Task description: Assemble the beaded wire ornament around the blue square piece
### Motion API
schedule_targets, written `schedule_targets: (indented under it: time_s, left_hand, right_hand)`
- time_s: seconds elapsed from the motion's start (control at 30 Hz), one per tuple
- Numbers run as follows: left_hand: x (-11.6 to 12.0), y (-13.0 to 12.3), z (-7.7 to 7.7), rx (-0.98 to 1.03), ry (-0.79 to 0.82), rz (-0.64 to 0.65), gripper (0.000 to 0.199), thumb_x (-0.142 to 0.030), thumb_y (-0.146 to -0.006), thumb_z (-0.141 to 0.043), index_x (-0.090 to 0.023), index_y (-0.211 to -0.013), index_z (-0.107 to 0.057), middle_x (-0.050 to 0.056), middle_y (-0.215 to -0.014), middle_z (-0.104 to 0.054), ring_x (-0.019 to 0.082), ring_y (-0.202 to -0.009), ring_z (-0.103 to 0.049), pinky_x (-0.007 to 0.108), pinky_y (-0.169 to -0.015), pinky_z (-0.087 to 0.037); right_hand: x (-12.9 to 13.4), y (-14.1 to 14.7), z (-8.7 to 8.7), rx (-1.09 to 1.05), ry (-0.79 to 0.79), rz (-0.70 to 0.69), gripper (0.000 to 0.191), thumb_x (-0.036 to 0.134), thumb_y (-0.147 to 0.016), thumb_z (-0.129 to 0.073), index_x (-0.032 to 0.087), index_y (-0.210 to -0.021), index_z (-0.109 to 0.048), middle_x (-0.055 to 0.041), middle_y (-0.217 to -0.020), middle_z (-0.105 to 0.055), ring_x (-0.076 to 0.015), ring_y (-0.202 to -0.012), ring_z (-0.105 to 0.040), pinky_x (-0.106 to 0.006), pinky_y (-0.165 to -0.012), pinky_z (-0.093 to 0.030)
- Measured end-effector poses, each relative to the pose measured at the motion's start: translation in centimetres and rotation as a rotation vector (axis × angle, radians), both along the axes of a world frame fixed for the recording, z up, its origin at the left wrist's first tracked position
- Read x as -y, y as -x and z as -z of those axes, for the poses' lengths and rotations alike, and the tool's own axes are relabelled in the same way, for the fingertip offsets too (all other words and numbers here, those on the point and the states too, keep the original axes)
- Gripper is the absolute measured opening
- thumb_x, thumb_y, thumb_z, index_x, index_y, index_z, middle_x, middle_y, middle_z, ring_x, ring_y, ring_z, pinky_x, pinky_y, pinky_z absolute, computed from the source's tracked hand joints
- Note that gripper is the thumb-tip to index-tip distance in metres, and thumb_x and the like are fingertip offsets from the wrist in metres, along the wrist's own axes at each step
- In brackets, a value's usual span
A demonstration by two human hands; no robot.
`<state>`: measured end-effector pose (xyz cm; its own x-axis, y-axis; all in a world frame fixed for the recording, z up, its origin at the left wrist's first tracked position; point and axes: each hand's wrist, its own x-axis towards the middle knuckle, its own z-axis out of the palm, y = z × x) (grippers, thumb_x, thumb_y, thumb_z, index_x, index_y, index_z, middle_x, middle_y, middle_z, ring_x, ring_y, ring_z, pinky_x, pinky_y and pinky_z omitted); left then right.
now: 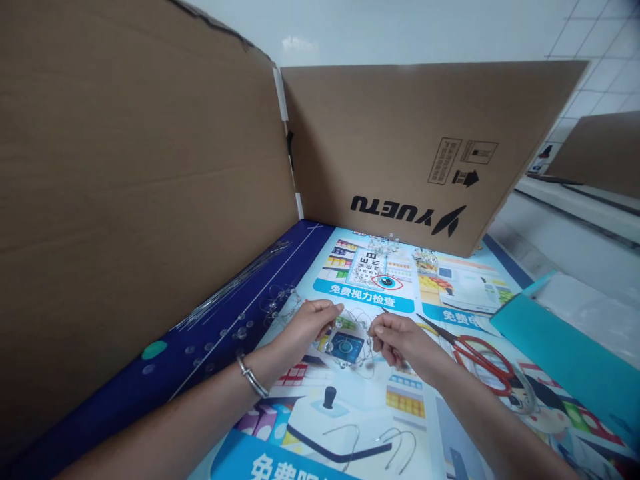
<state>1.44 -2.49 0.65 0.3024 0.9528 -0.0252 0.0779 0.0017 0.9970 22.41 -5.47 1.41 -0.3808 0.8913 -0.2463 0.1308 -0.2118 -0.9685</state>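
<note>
Toward the middle of the view, the contact between a beaded wire loop [347,343] and the hands, hidden behind the left hand's fingertips [336,309] and the right hand [400,340]; the loop's thin strands too fine to trace in full. At 12 o'clock, a cluster of clear beads [384,245], too small to count, partly tucked behind a cardboard sheet [415,147]. At 9 o'clock, scattered clear beads [225,340], too small to tell apart. At 4 o'clock, a teal card [565,353], cut off by the right edge. At 6 o'clock, a printed poster [320,427], cut off by the bottom edge.
</note>
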Motion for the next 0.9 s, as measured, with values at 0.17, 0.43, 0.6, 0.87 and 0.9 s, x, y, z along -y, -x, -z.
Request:
schedule_targets:
  time_s: [0.17, 0.43, 0.6, 0.87, 0.9]
  left_hand:
    - [-0.6, 0.4, 0.2, -0.190, 0.053, 0.077, 0.037, -0.047, -0.075, -0.051, -0.017, -0.054, -0.043, -0.007, -0.044, -0.034, 0.007, -0.039, -0.027, 0.021, -0.041, -0.019]
    - [-1.1, -0.2, -0.7, -0.250, -0.186, 0.093, 0.028, -0.042, -0.080, -0.048, -0.015, -0.070, -0.052, -0.004, -0.059, -0.045, 0.008, -0.052, -0.038, 0.019, -0.049, -0.029]
    - [-1.5, -1.9, -2.1, -0.267, -0.286, 0.317, 0.025, -0.038, -0.081, -0.049, -0.016, -0.084, -0.059, 0.002, -0.085, -0.058, 0.015, -0.079, -0.051, 0.023, -0.068, -0.038]
    - [-2.3, -3.9, -1.5, -0.061, 0.040, 0.637, 0.034, -0.044, -0.083, -0.046, -0.012, -0.079, -0.057, 0.002, -0.076, -0.056, 0.012, -0.070, -0.049, 0.024, -0.068, -0.039]
    - [-2.3, -3.8, -1.5, -0.071, 0.033, 0.626, 0.034, -0.044, -0.082, -0.047, -0.012, -0.077, -0.057, 0.001, -0.072, -0.053, 0.010, -0.066, -0.046, 0.022, -0.064, -0.037]
  right_hand:
    - [-0.1, -0.1, -0.4, 0.087, 0.030, 0.069, 0.020, 0.038, -0.078, -0.051, 0.018, -0.081, -0.055, 0.0035, -0.062, -0.053, -0.0037, -0.039, -0.042, -0.016, -0.034, -0.024]
    - [-0.3, -0.2, -0.2, 0.085, 0.040, 0.069, 0.019, 0.037, -0.077, -0.053, 0.018, -0.079, -0.056, 0.0033, -0.061, -0.054, -0.0038, -0.038, -0.042, -0.016, -0.033, -0.023]
    - [-0.3, -0.5, -0.3, 0.038, 0.036, 0.035, 0.021, 0.039, -0.077, -0.054, 0.018, -0.078, -0.056, 0.0030, -0.062, -0.055, -0.0038, -0.039, -0.043, -0.016, -0.035, -0.025]
    - [-0.5, -1.3, 0.1, -0.060, 0.067, 0.020, 0.021, 0.039, -0.076, -0.056, 0.018, -0.075, -0.053, 0.0032, -0.061, -0.055, -0.0040, -0.039, -0.043, -0.017, -0.036, -0.025]
    - [-0.6, -1.3, 0.2, -0.073, 0.073, 0.023, 0.021, 0.039, -0.076, -0.056, 0.018, -0.074, -0.053, 0.0034, -0.060, -0.055, -0.0038, -0.039, -0.043, -0.017, -0.036, -0.025]
